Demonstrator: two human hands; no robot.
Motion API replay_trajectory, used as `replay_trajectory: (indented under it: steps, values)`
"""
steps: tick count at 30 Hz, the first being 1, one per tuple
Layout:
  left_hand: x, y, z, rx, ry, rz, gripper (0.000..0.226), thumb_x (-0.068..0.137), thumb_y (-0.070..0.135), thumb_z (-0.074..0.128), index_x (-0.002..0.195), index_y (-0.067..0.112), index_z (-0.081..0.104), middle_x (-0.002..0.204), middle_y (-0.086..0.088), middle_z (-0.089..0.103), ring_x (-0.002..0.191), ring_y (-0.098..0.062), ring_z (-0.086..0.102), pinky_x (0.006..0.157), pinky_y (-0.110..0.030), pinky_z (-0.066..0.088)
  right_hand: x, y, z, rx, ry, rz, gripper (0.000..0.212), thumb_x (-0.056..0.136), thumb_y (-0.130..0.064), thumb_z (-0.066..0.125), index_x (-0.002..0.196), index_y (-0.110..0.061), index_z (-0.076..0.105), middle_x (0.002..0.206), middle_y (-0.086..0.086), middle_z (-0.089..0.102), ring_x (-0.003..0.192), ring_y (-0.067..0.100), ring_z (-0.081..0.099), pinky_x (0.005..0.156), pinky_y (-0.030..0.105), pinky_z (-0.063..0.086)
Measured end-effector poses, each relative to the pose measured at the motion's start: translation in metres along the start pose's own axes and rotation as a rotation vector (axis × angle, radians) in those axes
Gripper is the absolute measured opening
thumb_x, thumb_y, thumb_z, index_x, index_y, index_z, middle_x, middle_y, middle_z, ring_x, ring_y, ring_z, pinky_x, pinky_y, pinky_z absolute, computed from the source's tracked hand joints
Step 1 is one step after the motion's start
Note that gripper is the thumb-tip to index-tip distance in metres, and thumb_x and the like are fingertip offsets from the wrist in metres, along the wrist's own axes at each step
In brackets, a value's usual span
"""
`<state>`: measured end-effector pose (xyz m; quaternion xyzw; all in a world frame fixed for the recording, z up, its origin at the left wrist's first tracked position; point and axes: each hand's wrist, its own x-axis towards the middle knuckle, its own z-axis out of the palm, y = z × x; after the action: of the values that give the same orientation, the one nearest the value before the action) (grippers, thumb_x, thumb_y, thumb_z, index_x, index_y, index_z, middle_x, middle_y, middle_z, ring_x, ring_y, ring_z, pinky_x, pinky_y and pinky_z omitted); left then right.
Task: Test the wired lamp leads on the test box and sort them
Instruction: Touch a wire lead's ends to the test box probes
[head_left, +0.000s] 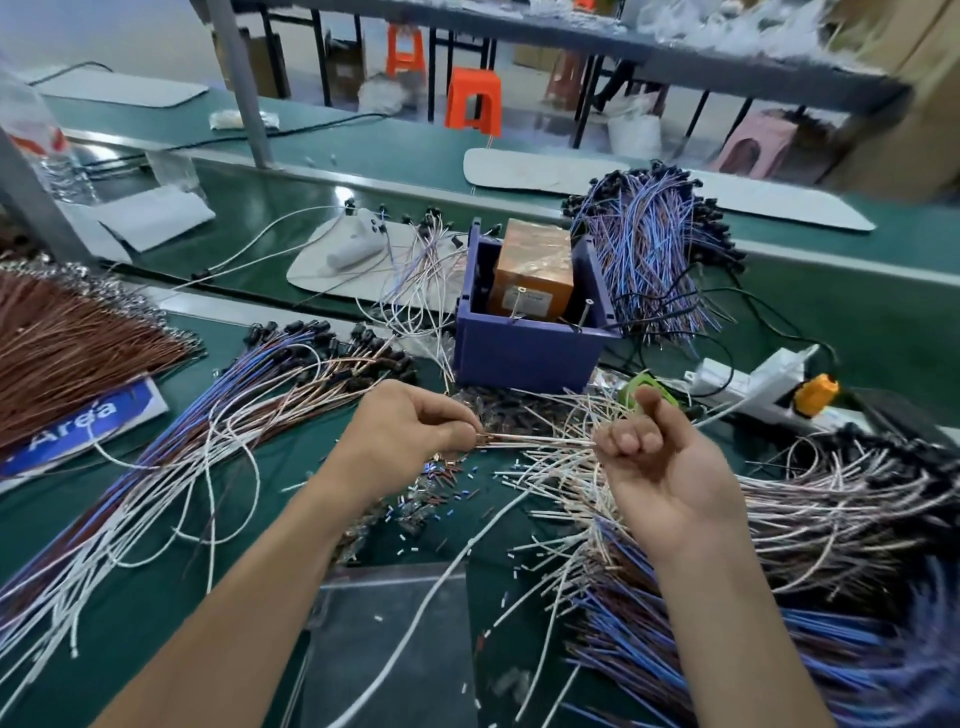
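Purple plastic gives me my landmark: the test box (524, 343) sits open-topped on the green bench mat (156, 571), with an orange-brown block (530, 270) inside it and thin metal pins (585, 314) poking up by its front wall. Everything I am handling lies just in front of that box.

I have a small bunch of leads (535, 440) drawn out straight between both hands, lifted off the litter of insulation scraps (431, 493) in front of the box. I judge it is held taut like this so the stripped ends line up before they go to the pins; none of them touches the box yet.

Blue and brown leads (234, 415) fan out left of the box and white and pink leads (779, 509) are heaped to its right front. These look like separate sorting heaps, though I cannot tell which is tested.

My left hand (415, 426) comes in back-up with the wrist bent, thumb and forefinger pinching the coppery tips. My right hand (660, 462) lies palm-up, fingers curled tight round the other end of the bunch, thumb raised toward the box.
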<state>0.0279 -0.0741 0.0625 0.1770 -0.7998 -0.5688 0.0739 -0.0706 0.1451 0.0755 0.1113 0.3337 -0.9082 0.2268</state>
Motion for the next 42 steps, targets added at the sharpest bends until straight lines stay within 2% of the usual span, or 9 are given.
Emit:
replay_trajectory:
  steps: [4,13,16,22,26,30,35,39,42]
  values:
    - [-0.001,0.002,-0.002,0.013,0.017,0.008,0.017,0.084,0.009,0.081,0.078,0.025,0.083,0.062,0.006,0.072,0.051,-0.001,0.053,0.052,-0.013,0.041,-0.004,0.001,-0.006,0.020,-0.031,0.001,0.028,0.105,-0.018,0.044,0.090,-0.007,0.065,0.057,0.001,0.035,0.052,0.017,0.040,0.068,0.030,0.038]
    - [-0.009,-0.017,-0.062,0.059,0.028,-0.033,0.017,0.080,0.015,0.086,0.083,0.032,0.084,0.074,-0.007,0.077,0.063,-0.015,0.060,0.061,-0.025,0.047,-0.001,-0.018,-0.020,0.238,0.117,-0.033,0.028,0.106,-0.017,0.042,0.085,-0.010,0.059,0.057,-0.003,0.036,0.050,0.014,0.042,0.060,0.026,0.041]
    - [-0.013,-0.027,-0.083,-0.032,0.115,-0.066,0.022,0.077,0.005,0.084,0.080,0.027,0.084,0.076,-0.011,0.078,0.061,-0.008,0.063,0.060,-0.013,0.051,0.003,-0.024,-0.027,0.291,0.141,-0.044,0.032,0.108,-0.016,0.038,0.085,-0.010,0.059,0.057,-0.004,0.037,0.048,0.013,0.042,0.062,0.025,0.039]
    - [-0.019,-0.040,-0.088,-0.392,0.307,-0.149,0.014,0.067,0.012,0.079,0.081,0.015,0.083,0.079,-0.008,0.079,0.066,-0.010,0.073,0.062,-0.015,0.058,0.007,-0.026,-0.032,0.331,0.152,-0.043,0.034,0.108,-0.015,0.037,0.084,-0.010,0.060,0.056,-0.003,0.038,0.048,0.013,0.044,0.063,0.025,0.039]
    - [-0.021,-0.043,-0.084,-0.600,0.342,-0.133,0.014,0.084,0.009,0.070,0.098,0.010,0.073,0.085,-0.004,0.080,0.071,-0.008,0.076,0.060,-0.016,0.059,0.005,-0.018,-0.028,0.261,0.169,-0.033,0.032,0.108,-0.019,0.040,0.084,-0.010,0.059,0.056,-0.002,0.042,0.050,0.014,0.048,0.065,0.026,0.041]
    - [-0.021,-0.032,-0.067,-0.296,0.384,0.028,0.016,0.087,0.007,0.076,0.086,0.022,0.082,0.084,-0.008,0.080,0.073,-0.016,0.078,0.062,-0.019,0.059,0.003,-0.001,-0.019,0.199,0.134,0.012,0.033,0.108,-0.023,0.042,0.084,-0.010,0.060,0.059,0.000,0.047,0.053,0.015,0.052,0.065,0.030,0.045]
    - [-0.023,-0.008,-0.023,0.169,0.298,0.262,0.027,0.085,0.014,0.083,0.092,0.040,0.081,0.083,0.022,0.077,0.077,-0.003,0.075,0.073,-0.021,0.060,0.004,0.011,-0.005,0.332,0.135,0.106,0.030,0.106,-0.012,0.043,0.079,-0.007,0.057,0.058,0.001,0.048,0.050,0.017,0.052,0.066,0.030,0.043]
    - [-0.032,-0.002,-0.005,0.171,0.064,0.229,0.040,0.086,0.013,0.082,0.106,0.047,0.078,0.086,0.025,0.077,0.079,0.004,0.073,0.079,-0.020,0.059,0.002,0.008,-0.002,0.461,0.144,0.154,0.034,0.104,-0.001,0.038,0.073,-0.008,0.053,0.063,0.004,0.048,0.053,0.019,0.052,0.064,0.030,0.045]
    - [-0.037,0.002,0.003,0.144,-0.010,0.227,0.053,0.084,0.016,0.081,0.114,0.059,0.070,0.085,0.026,0.076,0.066,0.004,0.068,0.064,-0.013,0.054,0.001,0.011,0.002,0.454,0.169,0.136,0.040,0.105,0.001,0.033,0.071,-0.009,0.051,0.066,0.006,0.050,0.058,0.018,0.051,0.065,0.031,0.047]
